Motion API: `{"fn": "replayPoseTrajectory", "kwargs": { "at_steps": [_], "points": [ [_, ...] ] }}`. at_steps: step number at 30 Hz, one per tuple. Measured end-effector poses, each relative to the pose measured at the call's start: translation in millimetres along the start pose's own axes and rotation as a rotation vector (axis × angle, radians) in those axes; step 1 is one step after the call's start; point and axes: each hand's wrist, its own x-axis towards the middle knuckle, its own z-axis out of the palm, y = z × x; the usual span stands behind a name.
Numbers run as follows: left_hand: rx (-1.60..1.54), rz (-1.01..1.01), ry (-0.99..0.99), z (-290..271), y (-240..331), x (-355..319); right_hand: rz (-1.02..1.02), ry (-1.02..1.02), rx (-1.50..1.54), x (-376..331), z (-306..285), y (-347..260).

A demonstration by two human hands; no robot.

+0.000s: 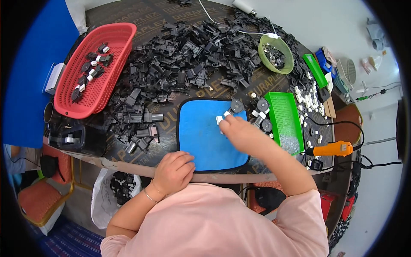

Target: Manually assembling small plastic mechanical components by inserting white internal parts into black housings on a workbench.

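Head: right hand (239, 130) on smooth blue mat (201, 141)

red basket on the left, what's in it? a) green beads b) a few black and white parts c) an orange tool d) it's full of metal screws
b: the red basket holds only a few black and white parts scattered on its bottom; the orange tool lies on the table's far right, well away from it.

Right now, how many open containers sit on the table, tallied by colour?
Red plastic mesh basket: 1
Light green round plastic bowl: 1
Bright green rectangular plastic trays, one large and one narrow: 2
Total: 4
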Motion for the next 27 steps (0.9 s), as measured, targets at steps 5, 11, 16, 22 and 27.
{"fn": "replayPoseTrajectory", "kwargs": {
  "at_steps": [5,11,16,22,27],
  "points": [
    [0.010,0.007,0.005,-1.1,1.3,1.3,0.033,0.003,-0.015,5.3,4.0,-4.1],
    [0.002,0.000,-0.021,-2.2,2.9,-0.8,0.037,0.070,0.218,-4.4,11.0,9.1],
    [-0.133,-0.184,0.073,-8.8,6.2,20.6,0.165,0.291,0.712,-28.2,19.2,-11.4],
    [-0.465,-0.257,-0.216,23.5,6.9,58.5,0.072,0.494,0.291,-50.9,29.7,-24.3],
    [-0.261,-0.161,-0.248,36.9,-1.6,72.3,0.424,0.760,0.185,-73.6,34.9,38.2]
  ]
}}
